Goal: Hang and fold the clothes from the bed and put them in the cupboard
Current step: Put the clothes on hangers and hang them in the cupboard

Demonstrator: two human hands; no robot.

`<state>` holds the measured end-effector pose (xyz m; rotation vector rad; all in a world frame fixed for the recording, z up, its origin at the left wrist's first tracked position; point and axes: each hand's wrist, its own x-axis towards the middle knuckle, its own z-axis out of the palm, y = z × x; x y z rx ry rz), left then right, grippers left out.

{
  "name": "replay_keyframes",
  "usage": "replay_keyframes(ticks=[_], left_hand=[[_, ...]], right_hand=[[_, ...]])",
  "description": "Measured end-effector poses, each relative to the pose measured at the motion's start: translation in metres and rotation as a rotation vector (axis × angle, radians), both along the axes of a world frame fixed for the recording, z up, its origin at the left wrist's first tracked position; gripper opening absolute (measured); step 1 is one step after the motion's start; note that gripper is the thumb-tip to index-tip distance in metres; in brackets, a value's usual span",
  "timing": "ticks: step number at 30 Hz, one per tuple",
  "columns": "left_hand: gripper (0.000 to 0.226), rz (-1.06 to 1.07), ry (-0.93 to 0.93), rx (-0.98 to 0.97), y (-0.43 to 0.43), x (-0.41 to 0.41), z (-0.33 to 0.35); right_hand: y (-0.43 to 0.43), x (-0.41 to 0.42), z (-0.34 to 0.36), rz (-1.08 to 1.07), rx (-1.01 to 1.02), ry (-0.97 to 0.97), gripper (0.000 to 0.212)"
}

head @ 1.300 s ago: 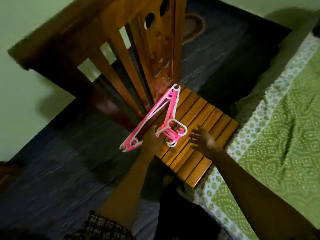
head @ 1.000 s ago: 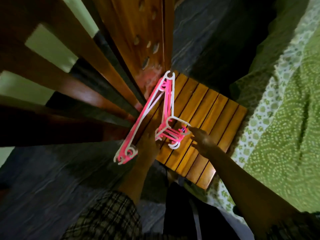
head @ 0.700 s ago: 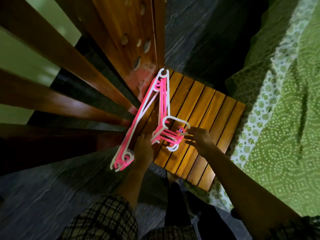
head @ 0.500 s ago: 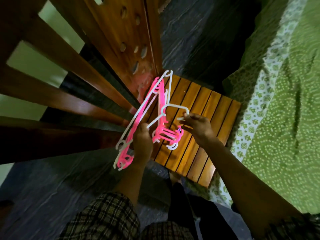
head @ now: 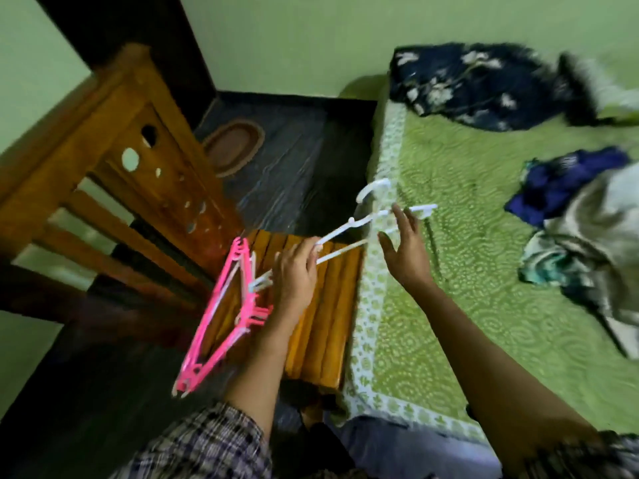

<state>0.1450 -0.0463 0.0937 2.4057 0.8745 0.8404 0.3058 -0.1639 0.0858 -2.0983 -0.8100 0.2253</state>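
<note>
Choosing a hanger seems the step in hand: the left hand (head: 294, 271) grips one arm of the white hanger (head: 352, 222) at the bed (head: 449, 305) edge, the right hand (head: 404, 247) is spread open beside it holding nothing, and the next move calls for a garment from the clothes (head: 587, 229) farther across the bed.

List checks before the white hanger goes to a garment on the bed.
1. Left hand grips the white hanger: ok.
2. White hanger free of the pink hangers: cannot tell, its lower end lies close to them.
3. Right hand has a hold on the white hanger: not ok, open, fingers straight beside it.
4. Garments in view on the bed: ok, blue garment and grey garment lie there.
5. Garments spread flat for hanging: not ok, both crumpled.
</note>
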Motion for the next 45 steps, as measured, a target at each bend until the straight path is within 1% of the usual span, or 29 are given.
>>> replay_keyframes(ticks=[3,5,7,10,12,14,16,18,20,22,24,27,31,35,39,43,45], left_hand=[[0.036,-0.104,-0.079,0.008,-0.064,0.043,0.028],[0.038,-0.180,-0.101,0.054,-0.115,0.072,0.044],[0.039,-0.263,-0.107,0.071,-0.158,0.096,0.053],[0.040,-0.387,-0.138,0.068,-0.230,0.130,0.068],[0.037,-0.443,-0.121,0.061,-0.263,0.145,0.077],[0.034,-0.487,-0.116,0.087,-0.286,0.159,0.084],[0.035,-0.537,-0.094,0.122,-0.311,0.178,0.091],[0.038,-0.573,-0.047,0.109,-0.331,0.197,0.093],[0.045,-0.603,-0.034,0.116,-0.347,0.218,0.088],[0.042,-0.620,-0.024,0.121,-0.359,0.234,0.083],[0.038,-0.601,-0.005,0.106,-0.372,0.255,0.073],[0.038,-0.548,-0.012,0.061,-0.383,0.286,0.062],[0.035,-0.429,0.002,0.018,-0.388,0.330,0.050],[0.032,-0.297,0.040,-0.006,-0.380,0.358,0.039],[0.028,-0.168,0.105,-0.067,-0.364,0.373,0.026],[0.025,-0.026,0.163,-0.097,-0.356,0.375,0.013],[0.025,0.026,0.197,-0.111,-0.355,0.372,0.004]], right_hand=[[-0.086,0.039,0.042,-0.127,0.059,-0.164,0.040],[-0.157,0.065,0.069,-0.180,0.034,-0.253,0.031],[-0.213,0.083,0.087,-0.235,-0.005,-0.252,0.021],[-0.301,0.098,0.105,-0.335,-0.015,-0.205,0.019],[-0.339,0.103,0.109,-0.402,-0.027,-0.186,0.019],[-0.366,0.108,0.110,-0.464,-0.043,-0.206,0.020],[-0.394,0.117,0.112,-0.532,-0.047,-0.221,0.019],[-0.415,0.128,0.111,-0.585,-0.024,-0.226,0.016],[-0.433,0.143,0.108,-0.598,-0.007,-0.254,0.015],[-0.443,0.157,0.104,-0.577,-0.026,-0.277,0.015],[-0.450,0.179,0.099,-0.558,-0.065,-0.303,0.016],[-0.453,0.219,0.094,-0.519,-0.107,-0.314,0.017],[-0.447,0.281,0.082,-0.387,-0.152,-0.211,0.020],[-0.435,0.333,0.065,-0.281,-0.211,-0.148,0.017],[-0.425,0.362,0.043,-0.254,-0.241,-0.049,0.016],[-0.418,0.379,0.014,-0.107,-0.310,0.040,0.018],[-0.417,0.389,-0.005,-0.054,-0.376,0.080,0.021]])
